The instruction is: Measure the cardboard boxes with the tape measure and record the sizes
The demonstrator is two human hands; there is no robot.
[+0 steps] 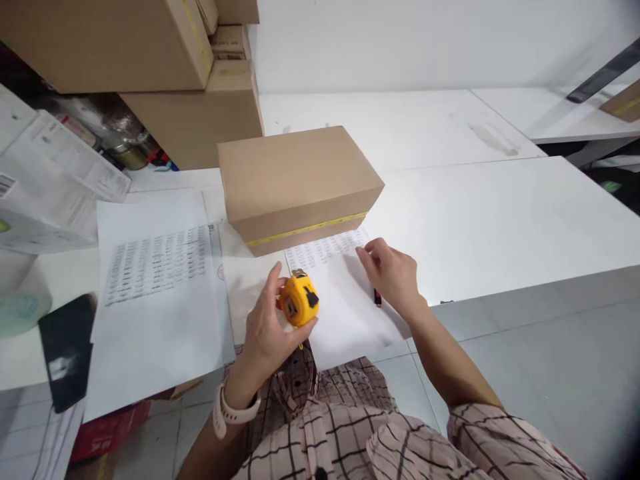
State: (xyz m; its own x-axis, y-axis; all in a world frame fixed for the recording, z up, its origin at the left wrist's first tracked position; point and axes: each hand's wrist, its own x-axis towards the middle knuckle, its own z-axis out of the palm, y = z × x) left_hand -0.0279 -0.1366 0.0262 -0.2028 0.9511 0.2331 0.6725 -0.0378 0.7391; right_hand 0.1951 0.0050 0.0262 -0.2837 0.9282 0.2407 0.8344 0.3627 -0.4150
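Note:
In my left hand [270,330] is a yellow and black tape measure [299,300], held between thumb and fingers above the table's front edge. My right hand [393,273] is closed over a printed sheet [340,320], thumb and forefinger together. The end of a dark pen with a red tip [377,298] shows beneath its curled fingers; the rest of the pen is hidden. Just beyond both hands sits a closed cardboard box [300,177], a strip of yellow measuring tape along its near side. The box rests partly on the sheet.
Printed papers [160,300] lie at the left, beside a black phone-like slab [67,350]. Large cartons [195,123] are stacked at the back left, near a white box [47,180]. The white table [490,220] extends right; tiled floor lies below its edge.

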